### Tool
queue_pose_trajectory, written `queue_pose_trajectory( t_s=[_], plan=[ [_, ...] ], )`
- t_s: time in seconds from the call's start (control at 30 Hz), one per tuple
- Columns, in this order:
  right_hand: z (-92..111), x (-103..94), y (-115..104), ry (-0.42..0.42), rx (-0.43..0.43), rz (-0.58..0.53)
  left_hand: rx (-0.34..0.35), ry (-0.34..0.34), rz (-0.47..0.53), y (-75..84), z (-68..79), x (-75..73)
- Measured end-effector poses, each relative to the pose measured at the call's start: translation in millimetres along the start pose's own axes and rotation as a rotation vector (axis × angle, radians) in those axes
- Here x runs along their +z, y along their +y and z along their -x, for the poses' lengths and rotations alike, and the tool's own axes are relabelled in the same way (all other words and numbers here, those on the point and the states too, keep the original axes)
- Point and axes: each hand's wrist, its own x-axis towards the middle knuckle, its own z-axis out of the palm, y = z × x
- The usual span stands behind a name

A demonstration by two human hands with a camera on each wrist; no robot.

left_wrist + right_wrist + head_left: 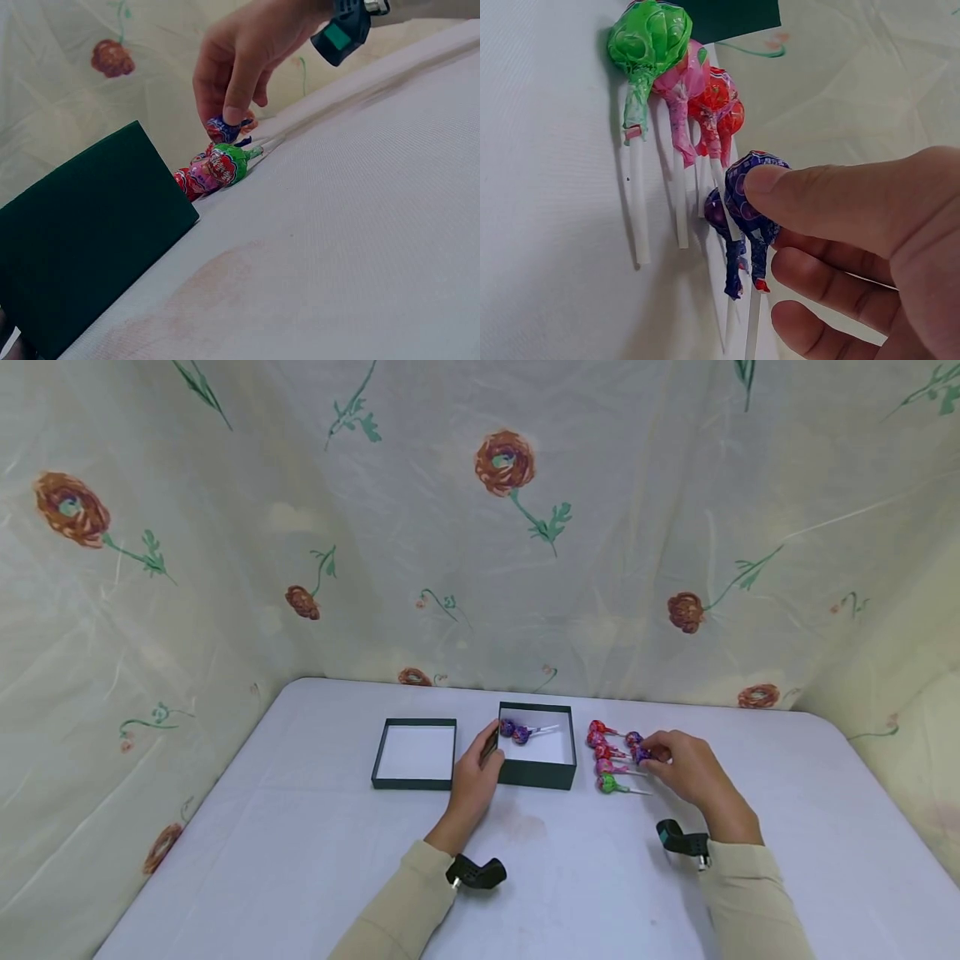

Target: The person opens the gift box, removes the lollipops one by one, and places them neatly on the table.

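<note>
My left hand (474, 777) grips the left side of a dark green box (536, 774), the thumb near its front corner. Inside the white-lined box lie two purple-wrapped lollipops (521, 736), sticks pointing right. To the right of the box, my right hand (686, 768) pinches another purple lollipop (756, 199) by its wrapped head, thumb on the near side. A further purple lollipop (715, 211) lies right beside it. Along their left runs a column of several lollipops: red (597, 727), pink (604, 767) and, nearest me, green (607, 783).
Left of the box lies a shallow dark green lid (414, 784) with a white inside. Both stand on a white-covered table (300, 827). A flower-printed curtain (420, 527) hangs behind and at the sides. Each wrist carries a black camera mount (480, 872).
</note>
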Motion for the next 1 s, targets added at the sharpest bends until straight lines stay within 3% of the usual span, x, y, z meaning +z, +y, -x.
queue_pose_trajectory(
  t_s=[1.0],
  plan=[
    [-4.9,11.1,3.6,-0.036,0.022,0.012,-0.004,-0.001,-0.002,0.8,-0.3,-0.3]
  ],
)
